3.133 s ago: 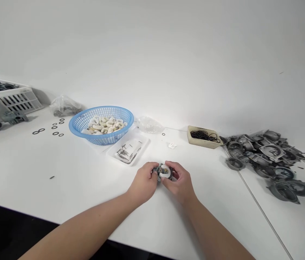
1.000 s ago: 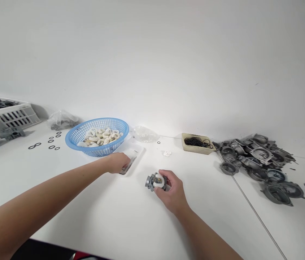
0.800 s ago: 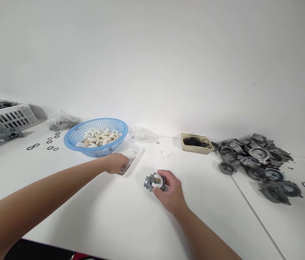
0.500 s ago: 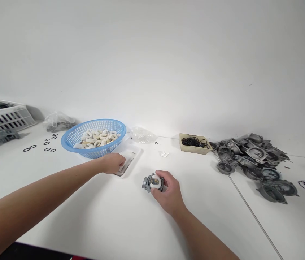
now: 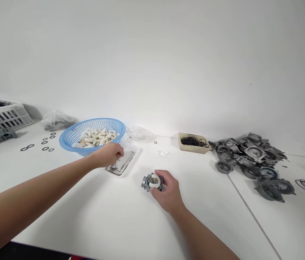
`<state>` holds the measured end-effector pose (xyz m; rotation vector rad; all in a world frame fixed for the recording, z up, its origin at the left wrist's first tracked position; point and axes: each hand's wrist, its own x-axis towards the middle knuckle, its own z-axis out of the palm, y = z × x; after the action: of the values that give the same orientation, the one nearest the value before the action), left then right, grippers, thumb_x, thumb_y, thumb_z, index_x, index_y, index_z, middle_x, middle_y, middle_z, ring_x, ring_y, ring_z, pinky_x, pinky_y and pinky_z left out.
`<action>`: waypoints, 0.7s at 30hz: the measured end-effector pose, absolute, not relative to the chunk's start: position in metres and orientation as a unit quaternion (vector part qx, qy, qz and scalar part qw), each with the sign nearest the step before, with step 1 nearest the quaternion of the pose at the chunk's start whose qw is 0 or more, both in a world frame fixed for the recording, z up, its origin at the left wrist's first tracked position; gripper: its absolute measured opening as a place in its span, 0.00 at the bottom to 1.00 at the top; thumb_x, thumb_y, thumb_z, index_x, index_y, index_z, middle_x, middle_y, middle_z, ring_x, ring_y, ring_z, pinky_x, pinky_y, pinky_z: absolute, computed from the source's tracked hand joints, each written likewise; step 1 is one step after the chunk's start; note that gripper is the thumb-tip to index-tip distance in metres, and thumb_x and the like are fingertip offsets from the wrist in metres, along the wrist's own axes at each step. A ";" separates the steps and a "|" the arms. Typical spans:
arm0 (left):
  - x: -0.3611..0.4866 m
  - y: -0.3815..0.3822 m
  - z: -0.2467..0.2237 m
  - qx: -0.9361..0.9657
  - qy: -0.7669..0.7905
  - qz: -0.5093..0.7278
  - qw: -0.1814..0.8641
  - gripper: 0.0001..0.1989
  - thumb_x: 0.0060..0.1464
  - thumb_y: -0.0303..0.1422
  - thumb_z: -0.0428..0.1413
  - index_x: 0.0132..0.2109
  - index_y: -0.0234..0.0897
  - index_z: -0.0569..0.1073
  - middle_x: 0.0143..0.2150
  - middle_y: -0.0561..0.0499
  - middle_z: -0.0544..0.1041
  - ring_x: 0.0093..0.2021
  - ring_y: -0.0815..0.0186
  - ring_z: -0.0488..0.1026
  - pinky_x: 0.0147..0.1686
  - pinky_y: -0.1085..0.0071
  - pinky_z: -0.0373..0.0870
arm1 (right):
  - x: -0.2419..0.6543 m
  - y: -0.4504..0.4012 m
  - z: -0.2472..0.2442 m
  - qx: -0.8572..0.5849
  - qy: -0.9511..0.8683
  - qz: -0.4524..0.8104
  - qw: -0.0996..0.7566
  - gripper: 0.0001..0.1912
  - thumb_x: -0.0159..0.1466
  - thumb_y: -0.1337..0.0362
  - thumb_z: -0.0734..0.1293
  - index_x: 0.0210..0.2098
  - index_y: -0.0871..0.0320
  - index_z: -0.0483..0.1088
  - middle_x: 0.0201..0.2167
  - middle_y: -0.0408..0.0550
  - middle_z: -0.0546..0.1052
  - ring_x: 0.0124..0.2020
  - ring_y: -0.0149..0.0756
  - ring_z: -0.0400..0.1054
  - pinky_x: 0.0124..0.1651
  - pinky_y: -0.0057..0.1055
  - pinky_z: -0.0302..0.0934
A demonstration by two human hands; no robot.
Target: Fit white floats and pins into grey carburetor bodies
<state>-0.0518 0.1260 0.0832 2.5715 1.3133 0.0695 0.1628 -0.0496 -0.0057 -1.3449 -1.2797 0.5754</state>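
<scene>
My left hand point(image 5: 109, 154) hovers over a shallow white tray point(image 5: 136, 156) of thin metal pins, its fingers pinched together; whatever they hold is too small to make out. On the table, my right hand point(image 5: 170, 187) grips a grey metal carburetor body point(image 5: 145, 182) by its right side. A white U-shaped float point(image 5: 155, 185) sits on top of that body, with brass parts between its arms. Behind my left hand stands a blue basket point(image 5: 68, 144) of white and yellowish floats point(image 5: 96, 137).
Grey metal bowls point(image 5: 255, 155) are piled at the right, beside a cream box point(image 5: 194, 148) of black rings. Black O-rings point(image 5: 45, 148) lie at the left, near a plastic bag point(image 5: 56, 121) and a white crate point(image 5: 8, 117). Another clear bag point(image 5: 143, 134) lies near the wall.
My left hand has risen slightly away from the tray, uncovering the pins in it. My right hand still holds the carburetor body in nearly the same place.
</scene>
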 end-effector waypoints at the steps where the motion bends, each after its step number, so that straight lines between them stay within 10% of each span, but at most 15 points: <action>1: -0.049 0.116 0.087 0.876 0.454 0.074 0.144 0.10 0.49 0.29 0.49 0.34 0.39 0.75 0.38 0.52 0.78 0.38 0.65 0.73 0.38 0.73 0.68 | 0.163 -0.050 -0.006 -0.571 -0.544 0.244 0.565 0.22 0.47 0.69 0.67 0.44 0.56 0.70 0.41 0.48 0.75 0.41 0.42 0.72 0.44 0.37 0.70; 9: -0.011 0.013 0.047 0.813 0.339 0.391 0.266 0.08 0.54 0.30 0.54 0.32 0.40 0.78 0.32 0.51 0.78 0.32 0.69 0.74 0.33 0.74 0.71 | 0.162 -0.048 -0.008 -0.573 -0.543 0.231 0.569 0.22 0.47 0.68 0.67 0.43 0.56 0.70 0.38 0.48 0.75 0.37 0.42 0.72 0.40 0.37 0.70; 21: 0.002 -0.003 -0.001 0.801 0.283 0.482 0.215 0.09 0.51 0.21 0.55 0.28 0.37 0.74 0.31 0.53 0.77 0.29 0.75 0.74 0.28 0.81 0.69 | 0.158 -0.051 -0.008 -0.587 -0.543 0.202 0.566 0.22 0.48 0.68 0.68 0.44 0.57 0.70 0.40 0.49 0.76 0.38 0.42 0.72 0.42 0.37 0.70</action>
<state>0.0025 -0.0033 -0.0008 2.2204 0.7852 1.3378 0.1583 -0.0506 -0.0075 -1.3794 -1.2771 0.4738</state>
